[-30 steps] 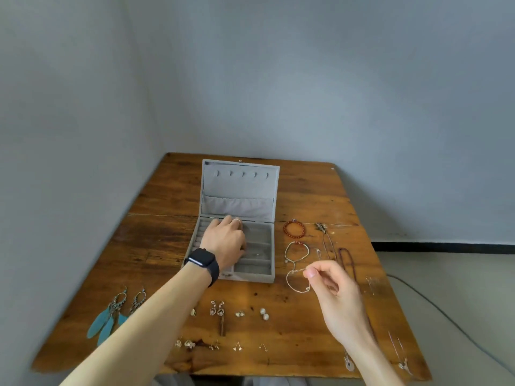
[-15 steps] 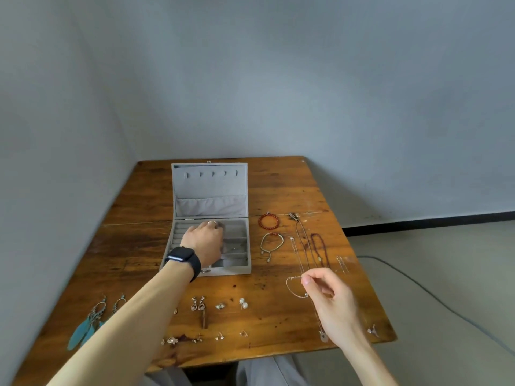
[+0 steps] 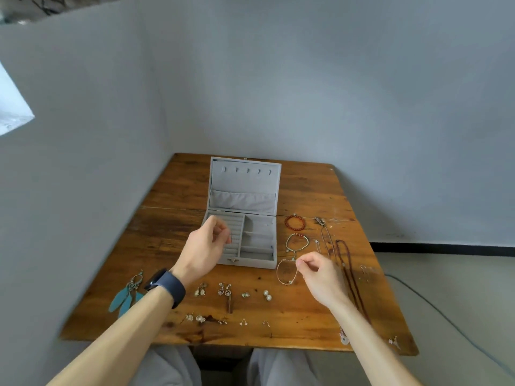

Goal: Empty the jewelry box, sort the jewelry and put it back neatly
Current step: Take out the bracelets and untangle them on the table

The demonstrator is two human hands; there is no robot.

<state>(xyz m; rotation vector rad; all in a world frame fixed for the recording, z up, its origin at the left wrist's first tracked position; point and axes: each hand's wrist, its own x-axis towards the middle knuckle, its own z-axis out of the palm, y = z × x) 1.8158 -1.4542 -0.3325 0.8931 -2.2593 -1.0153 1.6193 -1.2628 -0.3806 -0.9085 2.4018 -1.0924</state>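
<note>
Earrings far left of the pinch: teal feather earrings point(image 3: 125, 296) flat on the wooden table point(image 3: 167, 232), then small pairs in two rows along the near edge, pearl studs point(image 3: 267, 295) closest to the grip.

Left hand point(image 3: 207, 246) raised over the ring rolls of the open jewelry box point(image 3: 257, 240), fingers curled toward the thumb; holding something or nothing, impossible to tell.

Right hand point(image 3: 317, 277) pinching a thin chain bracelet point(image 3: 287, 273) between thumb and forefinger, loop drooping left of and just below the pinch, lowest part on the wood or barely off it.

Box just up and left of the pinch, lid upright behind, long bare trays running left to right. Probably calls for a short carry up-left by the right hand, close beside the box's near right corner.

Beyond the pinch, a green-beaded bracelet point(image 3: 296, 242), then a red bead bracelet point(image 3: 294, 222); right of it, long necklaces point(image 3: 345, 263) stretched near to far.

Grey walls close on the left and behind; a cable point(image 3: 446, 316) on the floor, far right.
</note>
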